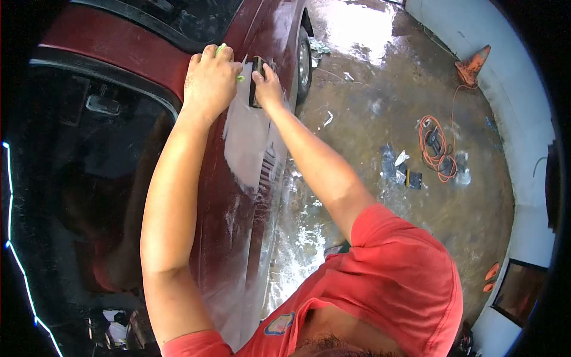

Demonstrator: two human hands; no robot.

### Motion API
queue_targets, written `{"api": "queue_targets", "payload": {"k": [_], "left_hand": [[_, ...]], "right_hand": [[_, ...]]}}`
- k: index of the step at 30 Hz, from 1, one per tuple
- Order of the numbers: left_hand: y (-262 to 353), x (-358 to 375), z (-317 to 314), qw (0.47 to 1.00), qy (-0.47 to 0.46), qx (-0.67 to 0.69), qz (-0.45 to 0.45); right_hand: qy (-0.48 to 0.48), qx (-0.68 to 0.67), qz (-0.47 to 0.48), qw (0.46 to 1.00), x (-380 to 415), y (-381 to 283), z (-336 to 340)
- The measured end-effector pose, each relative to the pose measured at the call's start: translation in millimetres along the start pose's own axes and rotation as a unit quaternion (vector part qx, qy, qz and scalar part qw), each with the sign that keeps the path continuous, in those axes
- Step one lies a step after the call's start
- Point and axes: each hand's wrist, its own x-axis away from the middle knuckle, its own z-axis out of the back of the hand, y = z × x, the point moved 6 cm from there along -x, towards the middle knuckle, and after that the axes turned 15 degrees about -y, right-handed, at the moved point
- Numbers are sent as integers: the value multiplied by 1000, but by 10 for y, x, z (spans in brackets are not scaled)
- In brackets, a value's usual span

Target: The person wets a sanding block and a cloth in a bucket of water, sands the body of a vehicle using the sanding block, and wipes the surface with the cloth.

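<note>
A dark red car [238, 226] fills the left half of the view, its side panel wet and smeared with grey-white residue [247, 140]. My left hand [209, 80] is closed around a small green object [221, 50], pressed against the panel near the window edge. Right beside it, my right hand [267, 86] grips a dark sanding block [257, 83] and holds it flat on the grey patch. Both arms reach up along the car's side. The car's front wheel [304, 62] shows just beyond my hands.
The concrete floor [369, 107] is wet, with foamy water [297, 250] by the car. An orange cable coil [439, 149] and small dark pieces [404, 172] lie on the floor. An orange cone [473, 65] stands near the white wall [517, 107].
</note>
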Motion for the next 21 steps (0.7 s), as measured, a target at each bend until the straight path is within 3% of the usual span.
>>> {"api": "queue_targets", "payload": {"k": [3, 5, 7, 10, 12, 14, 18, 20, 21], "left_hand": [[20, 10, 23, 1000, -6, 1, -1], [36, 23, 31, 1000, 9, -16, -7], [37, 31, -13, 1000, 11, -21, -10], [6, 2, -47, 1000, 22, -19, -11], [21, 13, -48, 998, 51, -20, -22], [24, 6, -41, 999, 24, -25, -16], [19, -17, -61, 1000, -6, -22, -14], [26, 5, -77, 1000, -4, -17, -19], [17, -7, -71, 1000, 2, -13, -21]], "right_hand": [[16, -30, 54, 998, 845, -119, -275], [-65, -5, 114, 991, 1620, -251, -423], [-58, -15, 127, 990, 1520, -192, -369], [37, 1, 109, 993, 294, 98, -144], [28, -48, 16, 998, -174, 165, -5], [30, -37, 0, 999, 119, 121, -94], [-65, 14, 165, 984, 1727, -382, -402], [-91, 36, 182, 979, 1453, -281, -318], [-43, 30, 180, 982, 1106, -162, -274]]}}
